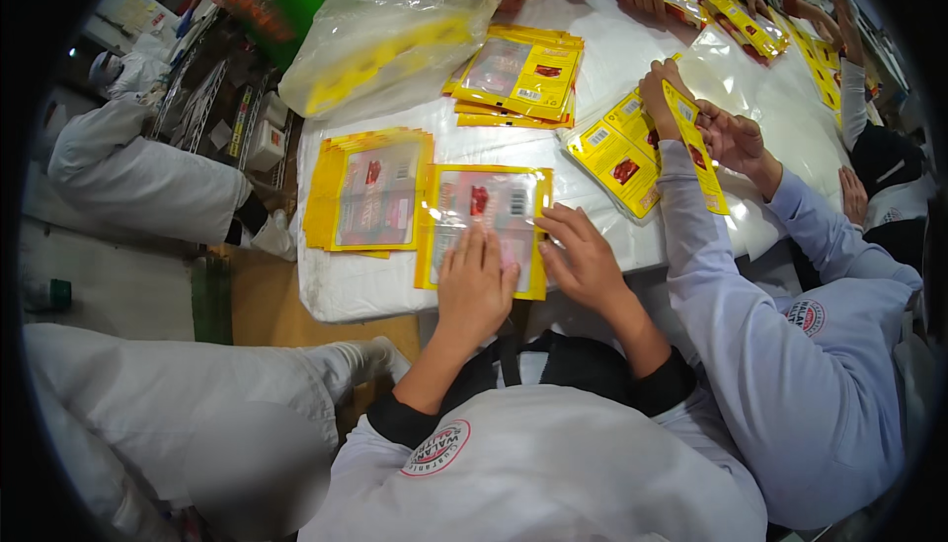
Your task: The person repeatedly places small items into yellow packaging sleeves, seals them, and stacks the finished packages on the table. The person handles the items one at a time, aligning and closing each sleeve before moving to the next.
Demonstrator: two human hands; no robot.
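Directly before me a yellow-edged printed plastic pouch (485, 190), with a clear window, lies at the table's front edge. My left hand (476, 275) rests flat on its lower middle, fingers extended. At the pouch's right edge is my right hand (583, 257), its fingers apart and loosely bent, the fingertips at the border. A fanned stack of similar pouches (370, 194) lies to the left, touching or nearly touching this pouch. Behind, another stack of pouches (522, 75) sits beside a large clear plastic bag (400, 46) with yellow pouches inside.
The table (333, 298) has a white plastic cover. At right a co-worker's hands (729, 135) hold a yellow pouch over another pile (618, 164). More people handle pouches across the table. A green container (296, 9) stands at the far left; a wire rack (215, 98) is beyond.
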